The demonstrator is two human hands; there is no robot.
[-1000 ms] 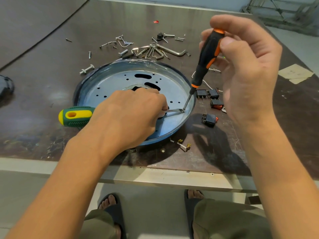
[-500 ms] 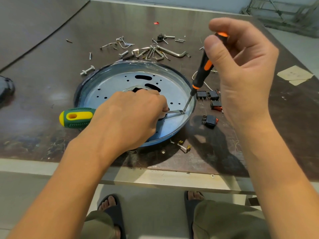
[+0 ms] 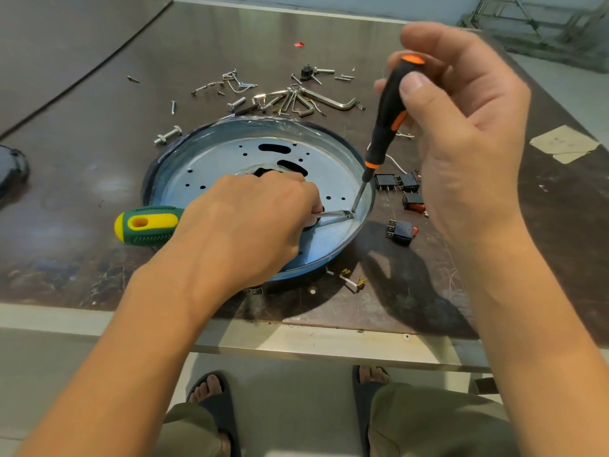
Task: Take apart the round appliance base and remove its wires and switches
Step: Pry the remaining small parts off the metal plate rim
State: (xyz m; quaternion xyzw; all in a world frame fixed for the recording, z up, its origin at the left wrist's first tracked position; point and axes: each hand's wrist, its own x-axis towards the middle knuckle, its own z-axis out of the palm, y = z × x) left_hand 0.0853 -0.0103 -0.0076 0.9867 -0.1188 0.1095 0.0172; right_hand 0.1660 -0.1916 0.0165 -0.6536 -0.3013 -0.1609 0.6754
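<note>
One round base lies near the desk front edge, four switches just beside it. Right grip pinches the orange screwdriver, left grip clasps the green screwdriver

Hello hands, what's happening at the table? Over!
Left hand grips green-and-yellow-handled screwdriver. Right hand holds black-and-orange screwdriver, tip at inner rim of round blue metal base. Black switches lie outside it.

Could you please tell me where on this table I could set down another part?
The widest bare stretch of the table lies left of the round base, between it and the dark object at the left edge, beyond the green screwdriver. The far strip behind the screws and hex keys is nearly bare. Crowded: right of the base, where the switches lie.
</note>
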